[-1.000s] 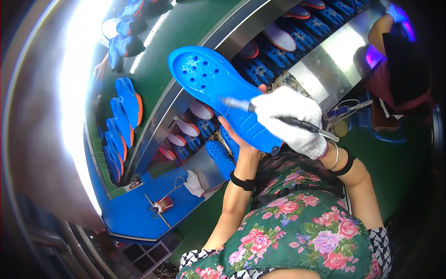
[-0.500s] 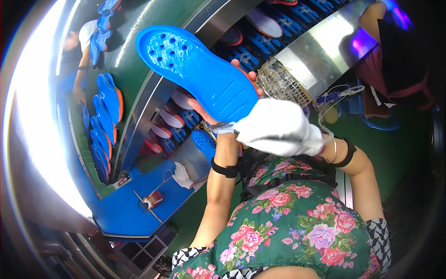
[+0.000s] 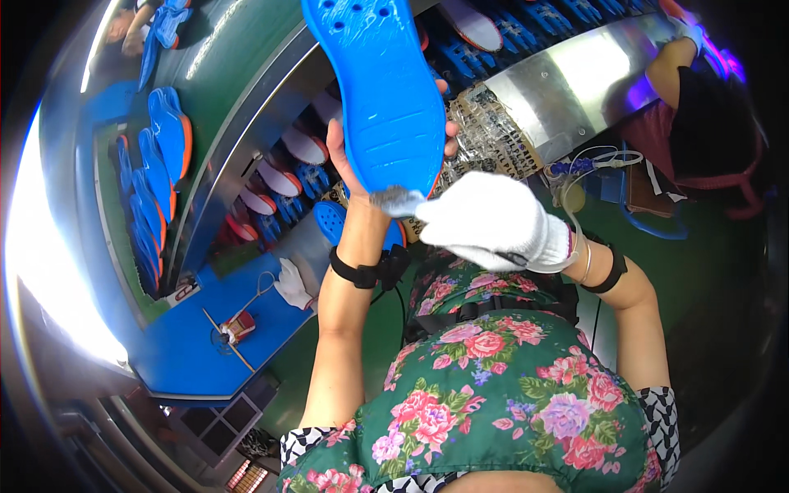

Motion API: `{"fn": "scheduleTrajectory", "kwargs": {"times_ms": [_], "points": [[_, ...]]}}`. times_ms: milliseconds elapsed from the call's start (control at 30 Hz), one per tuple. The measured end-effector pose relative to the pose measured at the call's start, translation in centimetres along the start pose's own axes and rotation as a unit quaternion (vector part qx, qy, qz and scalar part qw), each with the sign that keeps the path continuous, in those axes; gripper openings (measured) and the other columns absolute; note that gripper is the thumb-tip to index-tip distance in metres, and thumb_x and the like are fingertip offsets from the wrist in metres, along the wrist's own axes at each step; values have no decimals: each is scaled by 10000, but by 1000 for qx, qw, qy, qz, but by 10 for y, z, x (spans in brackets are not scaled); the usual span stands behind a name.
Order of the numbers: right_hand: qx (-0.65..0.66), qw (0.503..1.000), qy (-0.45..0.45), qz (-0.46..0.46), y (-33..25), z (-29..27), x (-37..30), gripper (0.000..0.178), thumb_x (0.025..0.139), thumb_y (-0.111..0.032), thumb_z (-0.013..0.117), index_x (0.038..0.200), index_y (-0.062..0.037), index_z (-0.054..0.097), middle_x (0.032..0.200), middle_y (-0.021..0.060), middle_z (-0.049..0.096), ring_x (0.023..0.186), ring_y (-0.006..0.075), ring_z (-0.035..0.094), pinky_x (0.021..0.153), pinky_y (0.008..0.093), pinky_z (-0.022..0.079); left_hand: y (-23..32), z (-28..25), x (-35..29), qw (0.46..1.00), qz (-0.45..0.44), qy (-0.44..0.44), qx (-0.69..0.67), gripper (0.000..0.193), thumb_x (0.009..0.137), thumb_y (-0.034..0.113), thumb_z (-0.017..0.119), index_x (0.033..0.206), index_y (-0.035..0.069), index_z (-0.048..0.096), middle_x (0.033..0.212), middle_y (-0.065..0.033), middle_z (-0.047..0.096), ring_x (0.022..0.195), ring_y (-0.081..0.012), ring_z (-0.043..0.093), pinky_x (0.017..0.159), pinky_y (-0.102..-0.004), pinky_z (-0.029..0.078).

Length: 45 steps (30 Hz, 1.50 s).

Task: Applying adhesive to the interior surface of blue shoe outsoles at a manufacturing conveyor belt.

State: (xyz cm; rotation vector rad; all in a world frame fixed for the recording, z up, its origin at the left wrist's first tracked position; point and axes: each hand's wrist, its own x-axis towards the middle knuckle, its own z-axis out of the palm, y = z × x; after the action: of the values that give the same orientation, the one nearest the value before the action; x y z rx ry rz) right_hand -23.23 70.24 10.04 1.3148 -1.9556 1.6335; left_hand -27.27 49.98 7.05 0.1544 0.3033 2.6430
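Observation:
My left hand [image 3: 348, 168] is wrapped from below around a blue shoe sole [image 3: 390, 115] with an orange edge, its holed end pointing away from me. The sole's upper face shines as if wet. My right hand [image 3: 493, 220], in a white knit glove, grips a small brush [image 3: 398, 200] whose handle is mostly hidden in the glove. The bristles are at the near end of the sole, beside my left wrist. Behind my left forearm, a second blue sole [image 3: 330, 220] is partly hidden.
Several blue soles [image 3: 170, 135] lie along a green belt [image 3: 238, 62] at left. White-soled shoes [image 3: 304, 146] sit on a lower level. A blue table [image 3: 185, 353] bears a red container [image 3: 238, 327] and a white glove [image 3: 292, 283]. People work at upper left and right.
The sole has turned more upright and shifted up, its far end now cut by the picture's edge. The brush has moved slightly left, at the sole's near end.

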Motion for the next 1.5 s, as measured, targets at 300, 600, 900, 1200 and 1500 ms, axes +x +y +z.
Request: {"fn": "scheduleTrajectory", "kwargs": {"times_ms": [300,600,900,1200,1500], "points": [[3,1000,-6,7,7,-7,3,239,770,-41,820,999,-95,784,1017,106,769,827,278,720,734,366,575,19,11,-2,991,-83,26,100,1223,769,767,673,1599,-4,208,1496,-303,412,1116,-452,592,900,-524,526],[21,1000,-20,-5,7,-6,4,250,755,-38,833,997,-81,788,992,107,771,819,266,725,719,366,572,28,16,-2,966,-128,58,218,1272,731,783,702,1598,-8,213,1517,-299,384,1076,-427,601,817,-471,524],[245,937,-1,251,-3,-14,13,133,807,-8,785,939,-14,771,973,138,769,890,233,736,824,363,573,27,-7,-7,992,-94,31,81,1180,808,741,649,1606,-3,199,1555,-307,354,1225,-492,555,988,-584,507],[-71,989,115,58,48,-48,71,204,827,12,791,1029,-6,771,1019,123,759,920,207,730,807,319,589,-9,20,-39,995,-22,79,-58,1057,849,730,590,1603,66,265,1518,-309,429,1289,-590,492,1020,-674,479],[342,868,202,297,31,-43,39,243,932,-37,657,1151,44,726,1119,110,745,878,120,666,798,255,530,120,66,-32,984,97,-129,78,1301,691,437,943,1612,33,118,1627,-279,200,1359,-537,408,1071,-640,466]]}}
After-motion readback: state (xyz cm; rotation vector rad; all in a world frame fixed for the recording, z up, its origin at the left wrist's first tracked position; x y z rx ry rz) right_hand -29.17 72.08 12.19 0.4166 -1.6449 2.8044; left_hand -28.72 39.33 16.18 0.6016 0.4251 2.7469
